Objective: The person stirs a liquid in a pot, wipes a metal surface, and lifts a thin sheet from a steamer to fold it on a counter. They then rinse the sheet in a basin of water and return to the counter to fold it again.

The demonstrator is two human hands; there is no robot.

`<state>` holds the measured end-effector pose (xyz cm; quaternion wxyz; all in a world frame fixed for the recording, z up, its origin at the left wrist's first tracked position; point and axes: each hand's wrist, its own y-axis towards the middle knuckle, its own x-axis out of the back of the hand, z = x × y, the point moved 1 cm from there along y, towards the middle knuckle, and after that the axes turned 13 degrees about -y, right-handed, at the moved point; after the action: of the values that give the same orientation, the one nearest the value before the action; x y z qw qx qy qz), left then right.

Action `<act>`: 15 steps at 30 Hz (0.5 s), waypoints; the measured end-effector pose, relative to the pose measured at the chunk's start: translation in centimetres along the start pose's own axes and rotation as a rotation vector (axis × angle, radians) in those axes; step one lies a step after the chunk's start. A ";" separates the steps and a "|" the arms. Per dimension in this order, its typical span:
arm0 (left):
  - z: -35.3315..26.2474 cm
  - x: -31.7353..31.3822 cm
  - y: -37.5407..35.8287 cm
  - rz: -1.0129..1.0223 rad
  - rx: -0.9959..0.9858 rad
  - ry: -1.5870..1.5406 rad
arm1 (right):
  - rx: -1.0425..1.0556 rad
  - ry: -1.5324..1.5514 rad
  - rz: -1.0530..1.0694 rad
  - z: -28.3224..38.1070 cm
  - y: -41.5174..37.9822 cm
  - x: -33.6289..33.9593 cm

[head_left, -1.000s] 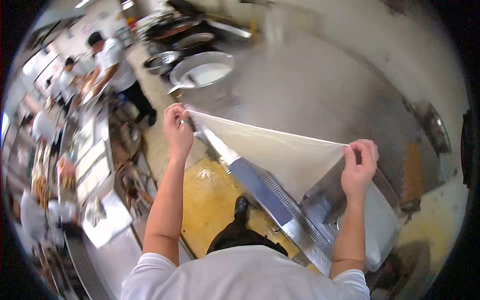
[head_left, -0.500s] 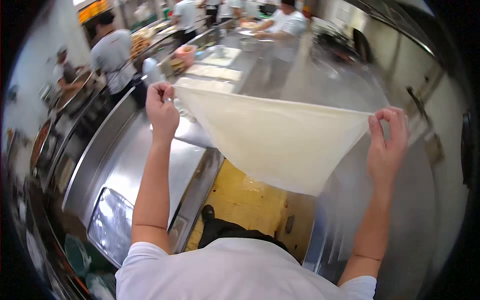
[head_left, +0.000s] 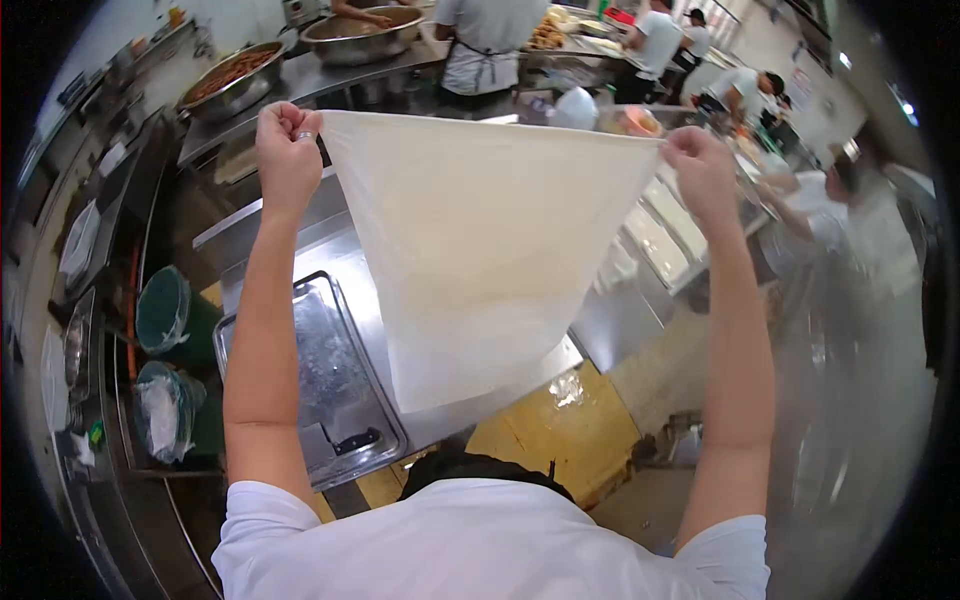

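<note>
A thin, pale sheet of dough [head_left: 490, 220] hangs in the air in front of me, stretched along its top edge and drooping to a rounded lower end. My left hand [head_left: 289, 155] pinches its upper left corner, and a ring shows on one finger. At the upper right corner, my right hand [head_left: 702, 175] is closed on the dough. Both arms reach forward at similar height. Below the sheet is a steel counter [head_left: 430, 385]. A dark-rimmed metal tray [head_left: 340, 365] lies on it to the left, with a small black-handled item [head_left: 356, 441] at its near end.
Two green bins [head_left: 175, 310] stand at the left. Beyond the dough are a large steel bowl [head_left: 363, 38] and another bowl of reddish-brown food [head_left: 232, 80]. Several co-workers stand at the back and right, one in an apron [head_left: 485, 65]. Yellow flooring [head_left: 560, 425] lies below.
My body and view have turned left, carrying the dough sheet from over the floor gap and right-hand table to over the counter with the tray. Both hands keep hold of its corners.
</note>
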<state>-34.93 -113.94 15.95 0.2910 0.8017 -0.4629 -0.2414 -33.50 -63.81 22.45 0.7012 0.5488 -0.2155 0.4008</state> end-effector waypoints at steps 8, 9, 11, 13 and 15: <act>6.7 5.6 4.1 -0.125 0.084 0.304 | -0.011 0.139 0.208 5.4 11.0 -18.7; 6.6 6.0 4.5 -0.142 0.069 0.360 | -0.018 0.140 0.209 6.2 11.6 -19.5; 6.3 6.6 5.2 -0.168 0.072 0.269 | -0.043 0.140 0.208 7.1 12.3 -20.5; 5.9 7.1 5.3 -0.182 0.061 0.224 | -0.030 0.178 0.207 7.5 12.3 -20.6; 5.0 7.6 4.8 -0.195 0.031 0.223 | 0.011 0.272 0.199 7.3 12.1 -20.3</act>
<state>-37.66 -123.79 14.86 0.3035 0.8692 -0.3511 -0.1707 -54.04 -76.42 16.82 0.6777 0.4692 -0.1698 0.5401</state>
